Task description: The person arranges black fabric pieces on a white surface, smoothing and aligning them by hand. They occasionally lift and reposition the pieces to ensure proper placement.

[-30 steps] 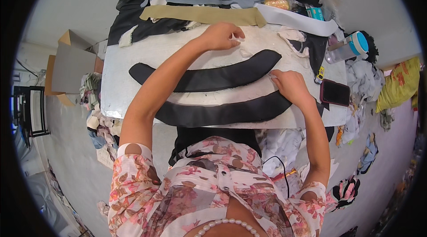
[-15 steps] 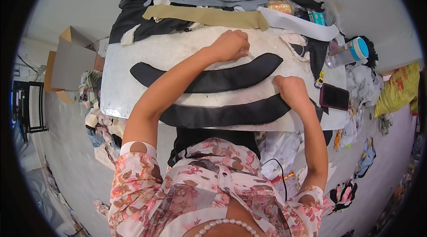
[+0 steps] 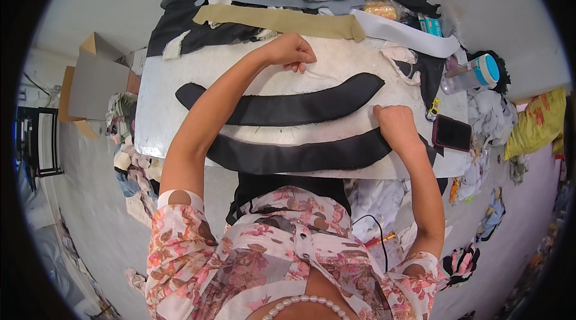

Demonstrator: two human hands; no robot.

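On the pale tabletop (image 3: 157, 110), we see the upper curved black fabric strip (image 3: 300, 107) at six o'clock from the left hand (image 3: 291, 51), its long axis bowing from nine to three o'clock, its three-o'clock tip nearer the right hand (image 3: 396, 124), both hands' fingers curled, though whether pinching anything we cannot tell.

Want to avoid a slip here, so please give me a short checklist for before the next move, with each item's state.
1. Far black strip and near black strip apart: ok where visible, a gap shows.
2. Near black strip fully in view: not ok, left forearm hides its left end.
3. Far black strip free of loose threads: not ok, wisps show along its edge.
4. Left hand empty: cannot tell, fingertips unclear.
5. Right hand clear of phone: ok, apart.
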